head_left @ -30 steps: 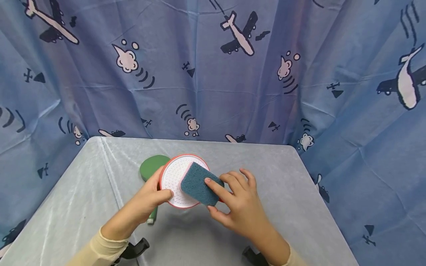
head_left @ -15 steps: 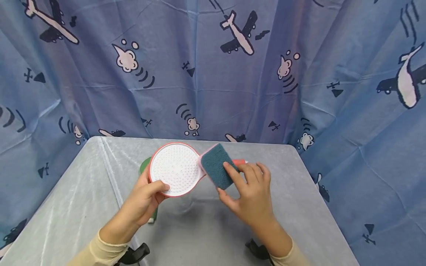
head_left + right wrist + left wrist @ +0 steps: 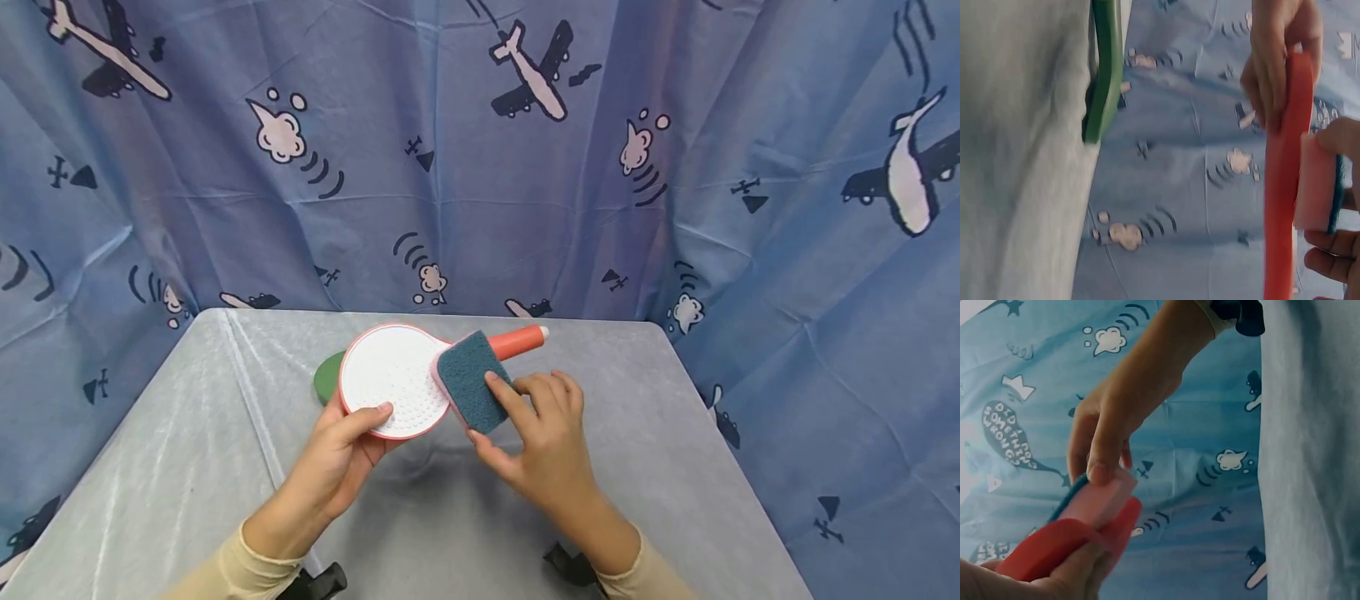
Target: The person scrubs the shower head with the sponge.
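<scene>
My left hand (image 3: 337, 458) grips a paddle (image 3: 386, 379) by its round head, thumb on the bumpy white face and fingers behind the red rim. The paddle's red handle points up and right. A sponge (image 3: 468, 387), dark green on its scouring side and pink beneath, is pinched in my right hand (image 3: 547, 442). It covers the part where the paddle's head meets the handle. In the right wrist view the pink side of the sponge (image 3: 1315, 187) lies against the paddle (image 3: 1282, 187). The left wrist view shows my right hand (image 3: 1125, 403) reaching down to the sponge (image 3: 1100, 500).
Behind the held paddle, a green round object (image 3: 327, 379) lies on the table, mostly hidden; its long green part (image 3: 1108, 69) shows in the right wrist view. A grey cloth (image 3: 195, 467) covers the table. A blue patterned curtain (image 3: 360, 208) hangs around it.
The paddle has risen and turned, so its handle now shows pointing up and right. The sponge has gone from the white face to the neck, then slightly back left. Both grips stay.
</scene>
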The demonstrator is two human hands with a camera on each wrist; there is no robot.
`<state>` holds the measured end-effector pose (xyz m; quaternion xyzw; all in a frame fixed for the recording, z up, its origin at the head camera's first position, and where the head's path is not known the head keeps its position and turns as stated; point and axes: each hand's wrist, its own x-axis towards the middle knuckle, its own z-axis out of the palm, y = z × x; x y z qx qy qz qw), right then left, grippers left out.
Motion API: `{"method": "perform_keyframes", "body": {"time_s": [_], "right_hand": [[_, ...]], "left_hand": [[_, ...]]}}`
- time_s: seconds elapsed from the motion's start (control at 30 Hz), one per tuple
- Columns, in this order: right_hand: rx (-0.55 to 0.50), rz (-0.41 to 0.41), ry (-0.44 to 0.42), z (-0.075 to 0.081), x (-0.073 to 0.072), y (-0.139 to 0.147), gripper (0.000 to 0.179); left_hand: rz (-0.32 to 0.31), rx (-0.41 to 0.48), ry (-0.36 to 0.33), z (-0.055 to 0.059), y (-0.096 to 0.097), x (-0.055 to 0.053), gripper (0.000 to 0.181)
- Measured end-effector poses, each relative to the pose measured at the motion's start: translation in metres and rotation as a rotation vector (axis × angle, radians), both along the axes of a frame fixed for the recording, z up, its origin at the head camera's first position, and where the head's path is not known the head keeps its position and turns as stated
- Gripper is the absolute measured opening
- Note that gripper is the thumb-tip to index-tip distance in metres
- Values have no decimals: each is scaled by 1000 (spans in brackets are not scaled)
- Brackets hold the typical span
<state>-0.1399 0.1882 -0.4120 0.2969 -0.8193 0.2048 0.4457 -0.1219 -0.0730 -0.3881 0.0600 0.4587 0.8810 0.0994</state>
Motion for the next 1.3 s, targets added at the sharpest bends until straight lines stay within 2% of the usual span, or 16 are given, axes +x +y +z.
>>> {"method": "perform_keyframes", "body": {"time_s": [0.17, 0.27, 0.33, 0.4, 0.5, 0.57, 0.7, 0.8, 0.87, 0.9, 1.03, 1.1, 1.13, 1.17, 1.23, 1.3], "right_hand": [[-99, -162, -23, 10, -12, 27, 60], [-221, -216, -123, 17, -17, 44, 61], [-318, -191, -224, 22, -18, 52, 60], [-420, -122, -338, 27, -17, 57, 59], [-594, 40, -480, 33, -13, 61, 55], [-721, 169, -541, 36, -10, 62, 51], [-908, 398, -573, 39, -7, 61, 47], [-964, 489, -564, 38, -6, 60, 47], [-940, 465, -538, 35, -7, 58, 46], [-899, 417, -510, 33, -7, 57, 47], [-572, 79, -284, 24, -9, 47, 53], [-417, -37, -165, 19, -9, 37, 56], [-356, -49, -127, 17, -8, 32, 58], [-311, -24, -108, 15, -6, 26, 59], [-277, 86, -126, 12, -2, 14, 59], [-302, 231, -189, 10, 2, 6, 60]], "left_hand": [[8, -17, 65, 3, -4, 2, 74], [0, -5, 111, 4, -7, 2, 71], [0, 9, 133, 5, -9, 2, 68], [2, 26, 154, 5, -10, 3, 67], [1, 37, 185, 5, -12, 2, 67], [3, 9, 205, 5, -14, 2, 67], [37, -110, 218, 7, -17, 3, 66], [88, -179, 244, 8, -17, 3, 64], [136, -208, 286, 9, -16, 3, 61], [163, -229, 320, 9, -15, 3, 59], [273, -377, 491, 9, -13, 5, 55], [322, -466, 610, 7, -12, 5, 55], [345, -510, 680, 6, -11, 5, 56], [370, -550, 753, 4, -9, 4, 56], [421, -594, 890, 0, -5, 2, 55], [463, -610, 1004, -3, -2, 0, 54]]}}
